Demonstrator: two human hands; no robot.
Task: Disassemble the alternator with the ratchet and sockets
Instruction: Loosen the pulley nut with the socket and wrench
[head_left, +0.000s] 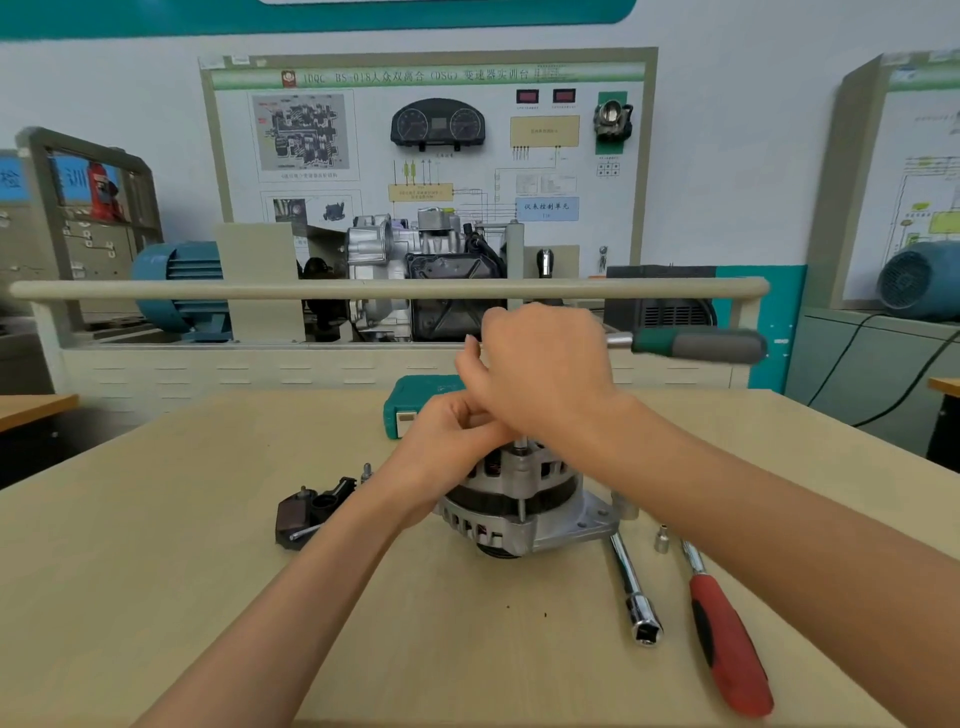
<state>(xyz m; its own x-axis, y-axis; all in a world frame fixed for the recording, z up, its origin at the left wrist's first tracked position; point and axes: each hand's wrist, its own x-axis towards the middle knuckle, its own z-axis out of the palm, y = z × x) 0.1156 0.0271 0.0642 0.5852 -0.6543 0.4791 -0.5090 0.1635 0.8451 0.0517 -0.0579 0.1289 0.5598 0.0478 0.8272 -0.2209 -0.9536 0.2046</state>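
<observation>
While the alternator (519, 499) sits near the middle of the pale wooden table (156, 571), both hands are busy right on top of it. It is a round, chunky metal thing, silver and grey, with a dark band around its middle. Little slots run along its side, and you can see coppery wire through some of them. A flat silver ear with small holes sticks out on the right. A thin silver post stands up from its top.

The right hand (545, 379) is curled around the head end of the ratchet (691, 345), just above that post. The ratchet's green and grey handle sticks out to the right, up in the air. The left hand (447, 441) is below it, fingers bent and pinched close by the top of the alternator. I cannot tell if it holds anything.

On the table to the right lie a long silver extension bar (636, 592), a small socket (662, 539) standing up, and a screwdriver (727, 644) with a red and black handle. To the left lies a dark brown plastic part (306, 512). Behind the hands sits a green tool case (415, 400).
</observation>
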